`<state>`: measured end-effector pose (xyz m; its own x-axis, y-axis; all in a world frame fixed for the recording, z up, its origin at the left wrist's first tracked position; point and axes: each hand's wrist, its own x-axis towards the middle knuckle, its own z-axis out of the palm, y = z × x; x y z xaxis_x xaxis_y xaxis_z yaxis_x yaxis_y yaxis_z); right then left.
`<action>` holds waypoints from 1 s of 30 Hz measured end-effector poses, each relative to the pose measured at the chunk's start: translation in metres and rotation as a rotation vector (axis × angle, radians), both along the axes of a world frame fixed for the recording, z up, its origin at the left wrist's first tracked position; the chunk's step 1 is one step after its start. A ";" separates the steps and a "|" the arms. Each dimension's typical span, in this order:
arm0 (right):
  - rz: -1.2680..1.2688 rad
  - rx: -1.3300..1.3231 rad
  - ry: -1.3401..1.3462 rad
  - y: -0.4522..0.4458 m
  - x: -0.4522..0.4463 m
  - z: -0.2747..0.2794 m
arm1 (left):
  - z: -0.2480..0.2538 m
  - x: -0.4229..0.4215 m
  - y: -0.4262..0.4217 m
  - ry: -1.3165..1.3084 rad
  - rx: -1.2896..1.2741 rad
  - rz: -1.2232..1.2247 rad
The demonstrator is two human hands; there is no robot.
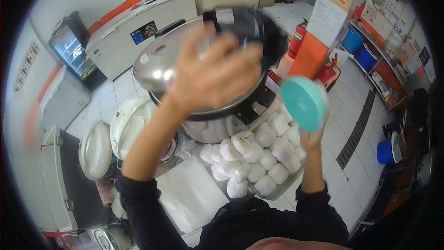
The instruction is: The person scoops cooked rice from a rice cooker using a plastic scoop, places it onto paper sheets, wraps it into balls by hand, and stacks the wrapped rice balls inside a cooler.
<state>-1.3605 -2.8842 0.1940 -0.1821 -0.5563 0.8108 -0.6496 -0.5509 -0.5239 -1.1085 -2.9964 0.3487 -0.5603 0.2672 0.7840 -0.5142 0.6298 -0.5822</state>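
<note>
My left hand [215, 71] is raised over the big steel pot [203, 127] and its shiny domed lid [159, 67], blurred by motion, with its fingers bent and spread apart. Just beyond its fingers is a black item [273, 37], too blurred to make out. On the right, my right hand [313, 134] holds a turquoise bowl [303, 102] from below, tilted so that its inside shows. Many white bagged bundles [268, 159] are heaped on a tray [290, 189] below the pot. Flat clear plastic sheets or bags [192, 194] lie left of the tray.
Two white rice cookers [132, 125] with raised lids stand at the left, near a grey-white box [55, 180]. White chest freezers [138, 32] line the back wall. A fire extinguisher [297, 40] stands by an orange and white pillar. Blue buckets [387, 151] are at the right.
</note>
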 end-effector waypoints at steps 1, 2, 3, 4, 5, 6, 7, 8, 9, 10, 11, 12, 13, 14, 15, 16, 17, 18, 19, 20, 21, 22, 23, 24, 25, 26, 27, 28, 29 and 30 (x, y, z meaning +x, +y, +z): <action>0.101 0.072 -0.057 -0.023 0.016 0.042 | 0.028 0.008 -0.017 0.040 -0.092 0.085; 0.028 0.148 0.235 -0.045 0.027 0.082 | 0.055 0.017 -0.030 0.152 -0.044 0.101; -0.041 -0.096 0.455 -0.087 0.037 0.104 | 0.083 0.027 -0.045 0.261 -0.002 0.112; -0.004 -0.063 0.335 -0.115 0.061 0.127 | 0.112 0.036 -0.063 0.338 0.050 0.064; -0.039 -0.181 0.381 -0.153 0.076 0.147 | 0.138 0.047 -0.079 0.412 0.102 0.014; -0.107 -0.170 0.432 -0.182 0.093 0.169 | 0.156 0.059 -0.085 0.535 0.393 0.007; -0.176 -0.158 0.484 -0.208 0.109 0.189 | 0.169 0.073 -0.096 0.654 0.687 -0.001; -0.206 -0.166 0.492 -0.235 0.127 0.208 | 0.182 0.129 -0.154 0.625 0.884 0.061; -0.236 -0.171 0.504 -0.254 0.144 0.222 | 0.188 0.175 -0.206 0.592 1.082 0.125; -0.211 -0.079 0.472 -0.262 0.159 0.239 | 0.173 0.176 -0.198 0.756 1.273 -0.036; -0.184 0.016 0.440 -0.270 0.170 0.250 | 0.155 0.175 -0.189 0.918 1.461 -0.207; -0.162 -0.003 0.474 -0.286 0.175 0.253 | 0.141 0.205 -0.213 1.004 1.506 -0.234; -0.140 -0.015 0.507 -0.303 0.178 0.255 | 0.124 0.234 -0.235 1.091 1.556 -0.259; -0.120 -0.028 0.540 -0.313 0.181 0.255 | 0.107 0.235 -0.239 1.181 1.575 -0.343; -0.105 0.079 0.634 -0.320 0.182 0.247 | 0.088 0.240 -0.237 1.275 1.591 -0.429; -0.090 0.186 0.730 -0.324 0.183 0.235 | 0.075 0.244 -0.237 1.371 1.601 -0.519; -0.073 0.292 0.828 -0.324 0.184 0.224 | 0.067 0.248 -0.244 1.354 1.588 -0.549; -0.081 0.335 0.937 -0.320 0.183 0.206 | 0.062 0.252 -0.251 1.342 1.572 -0.579; -0.089 0.378 1.047 -0.311 0.180 0.186 | 0.058 0.256 -0.259 1.331 1.555 -0.607; -0.118 0.464 1.220 -0.306 0.178 0.169 | 0.056 0.258 -0.267 1.283 1.527 -0.614; -0.148 0.552 1.388 -0.303 0.175 0.152 | 0.054 0.256 -0.267 1.293 1.535 -0.622; -0.193 0.500 1.371 -0.306 0.171 0.129 | 0.052 0.258 -0.270 1.352 1.553 -0.571; -0.242 0.444 1.353 -0.312 0.169 0.109 | 0.049 0.260 -0.273 1.409 1.567 -0.525; -0.257 0.407 1.358 -0.315 0.170 0.096 | 0.044 0.261 -0.276 1.418 1.554 -0.509; -0.275 0.369 1.359 -0.319 0.173 0.085 | 0.038 0.262 -0.279 1.424 1.540 -0.494; -0.294 0.331 1.360 -0.319 0.176 0.081 | 0.034 0.261 -0.279 1.428 1.527 -0.480; -0.261 0.353 1.384 -0.319 0.179 0.079 | 0.028 0.260 -0.279 1.461 1.536 -0.492; -0.233 0.366 1.408 -0.321 0.184 0.083 | 0.025 0.257 -0.274 1.491 1.536 -0.509; -0.207 0.378 1.428 -0.321 0.187 0.088 | 0.023 0.257 -0.271 1.518 1.534 -0.528; -0.161 0.389 1.448 -0.320 0.187 0.093 | 0.019 0.256 -0.266 1.516 1.558 -0.527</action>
